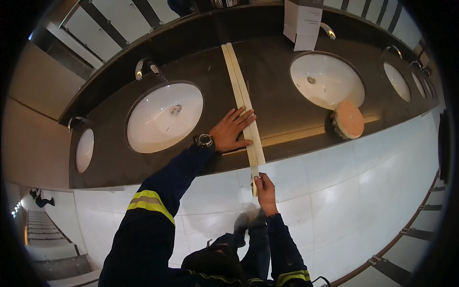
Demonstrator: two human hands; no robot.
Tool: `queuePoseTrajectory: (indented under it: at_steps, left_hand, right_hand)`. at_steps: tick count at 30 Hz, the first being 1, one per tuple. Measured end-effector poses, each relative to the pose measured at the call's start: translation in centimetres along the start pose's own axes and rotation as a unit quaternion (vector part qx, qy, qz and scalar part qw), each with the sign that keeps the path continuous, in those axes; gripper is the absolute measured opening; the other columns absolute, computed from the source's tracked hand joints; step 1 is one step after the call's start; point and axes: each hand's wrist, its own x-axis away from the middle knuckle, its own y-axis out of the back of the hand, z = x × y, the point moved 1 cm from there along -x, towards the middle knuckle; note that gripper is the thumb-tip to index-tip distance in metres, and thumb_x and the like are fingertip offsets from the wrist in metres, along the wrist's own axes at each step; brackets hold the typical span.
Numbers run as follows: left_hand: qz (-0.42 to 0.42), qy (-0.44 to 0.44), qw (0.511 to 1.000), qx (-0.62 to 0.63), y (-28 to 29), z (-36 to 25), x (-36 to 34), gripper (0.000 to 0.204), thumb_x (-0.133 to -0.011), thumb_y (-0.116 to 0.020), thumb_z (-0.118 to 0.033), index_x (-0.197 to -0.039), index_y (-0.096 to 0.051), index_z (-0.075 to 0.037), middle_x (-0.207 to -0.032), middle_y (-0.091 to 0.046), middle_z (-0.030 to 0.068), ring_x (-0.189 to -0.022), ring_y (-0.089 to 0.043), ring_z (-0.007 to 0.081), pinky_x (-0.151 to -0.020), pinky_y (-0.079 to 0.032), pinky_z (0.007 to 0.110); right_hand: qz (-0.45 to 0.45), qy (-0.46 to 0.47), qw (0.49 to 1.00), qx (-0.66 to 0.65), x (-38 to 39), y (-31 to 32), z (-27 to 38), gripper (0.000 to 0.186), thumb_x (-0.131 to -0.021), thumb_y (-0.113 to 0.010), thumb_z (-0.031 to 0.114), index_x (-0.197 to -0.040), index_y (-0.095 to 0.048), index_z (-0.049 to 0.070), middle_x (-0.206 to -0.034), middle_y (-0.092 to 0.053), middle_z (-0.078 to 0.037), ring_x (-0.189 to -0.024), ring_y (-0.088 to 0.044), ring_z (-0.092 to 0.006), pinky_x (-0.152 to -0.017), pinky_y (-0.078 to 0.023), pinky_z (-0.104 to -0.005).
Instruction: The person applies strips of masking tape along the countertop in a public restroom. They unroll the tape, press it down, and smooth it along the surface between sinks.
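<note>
Two cream-coloured strips of masking tape (234,71) run side by side across the dark countertop (210,67), from its back to its front edge. My left hand (231,130) lies flat over the strips near the front, fingers stretched out and pressing on them. Just past the counter's front edge, my right hand (267,195) pinches a roll of masking tape (254,186). One strip runs from the counter down to this roll.
White oval basins flank the strips, one left (165,119) and one right (325,79), with chrome taps (138,70) behind. A round pinkish-orange pad with a fluffy rim (349,120) sits at the right basin's front edge. A white carton (302,26) stands at the back.
</note>
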Motion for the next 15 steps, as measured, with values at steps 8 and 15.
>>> queuePoseTrajectory:
  at_steps: [8, 15]
  left_hand:
    - [-0.054, 0.107, 0.993, -0.012, 0.7, 10.0, -9.0, 0.09, -0.103, -0.048, -0.065, -0.163, -0.028, -0.001, -0.171, -0.026, 0.0174, -0.16, -0.018, 0.0339, -0.131, -0.015, 0.049]
    - [-0.088, 0.189, 0.978, -0.023, 0.6, 20.4, -15.2, 0.09, -0.103, -0.047, -0.066, -0.161, -0.032, 0.002, -0.169, -0.031, 0.0208, -0.159, -0.024, 0.0334, -0.131, -0.018, 0.047]
  right_hand:
    - [0.039, 0.018, 0.991, 0.125, -1.9, 1.6, 1.4, 0.033, -0.105, -0.064, 0.027, -0.123, -0.067, 0.0, -0.086, -0.071, -0.013, -0.075, -0.065, -0.0183, -0.069, -0.051, -0.0343]
    - [0.143, -0.02, 0.961, 0.237, -2.7, 2.6, 2.5, 0.035, -0.1, -0.067, 0.029, -0.12, -0.07, 0.0, -0.097, -0.074, -0.023, -0.089, -0.071, -0.0386, -0.08, -0.055, -0.0465]
